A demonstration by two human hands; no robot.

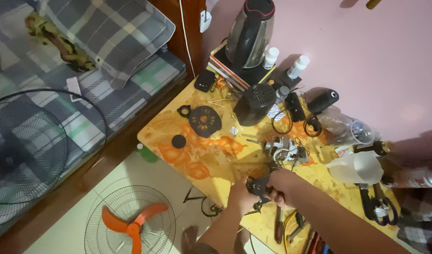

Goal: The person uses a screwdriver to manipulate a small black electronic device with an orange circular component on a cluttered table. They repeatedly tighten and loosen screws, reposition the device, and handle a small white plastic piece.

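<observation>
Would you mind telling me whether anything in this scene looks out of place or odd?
Yes: a fan lies in pieces. Its wire grille with the orange blade sits on the floor, another grille rests on the bed, and the motor lies bare on the cluttered yellow table. Both hands grip a small dark part.

Both hands (265,190) around black part (257,187)

Pink wall (390,56), pale floor (145,174) — plaid-covered bed (32,61) beside a yellow table (216,164).
</observation>
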